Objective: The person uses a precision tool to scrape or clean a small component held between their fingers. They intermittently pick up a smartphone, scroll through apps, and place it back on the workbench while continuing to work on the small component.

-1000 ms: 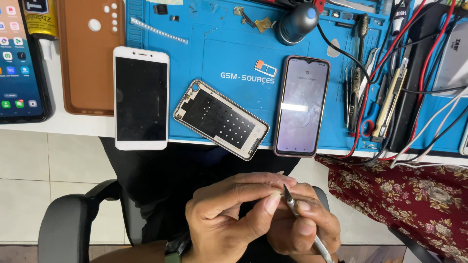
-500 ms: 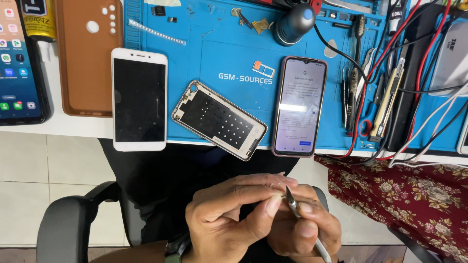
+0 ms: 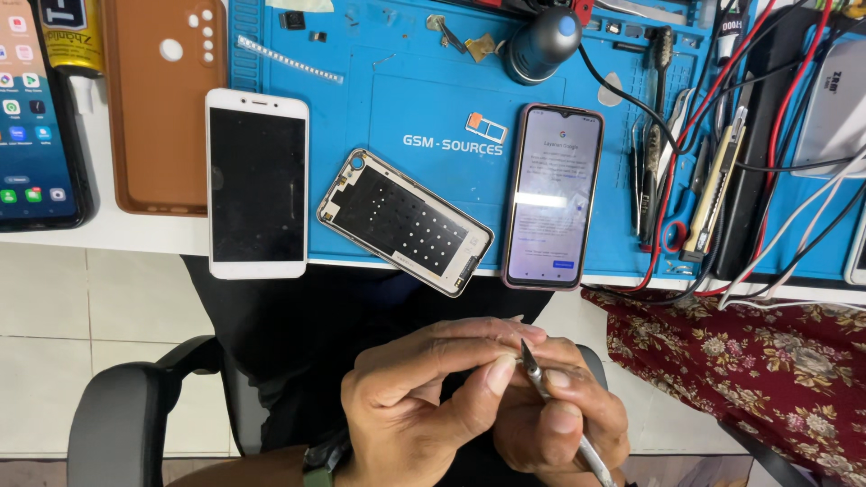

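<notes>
Near the lap, the right hand (image 3: pixel 559 424) gripped thin metal tweezers (image 3: pixel 552 401); the left hand (image 3: pixel 424 406) curled, pinching their tip (image 3: pixel 526 350).

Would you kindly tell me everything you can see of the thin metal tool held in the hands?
The metal tool is a slim, silvery rod, probably tweezers or a probe; which is unclear. It slants from a pointed tip near the left thumb down to the bottom edge, where it leaves the picture. The right hand grips its middle; the left hand pinches something tiny, hidden by fingers, at its tip. It is held above the lap, apart from the bench.
</notes>
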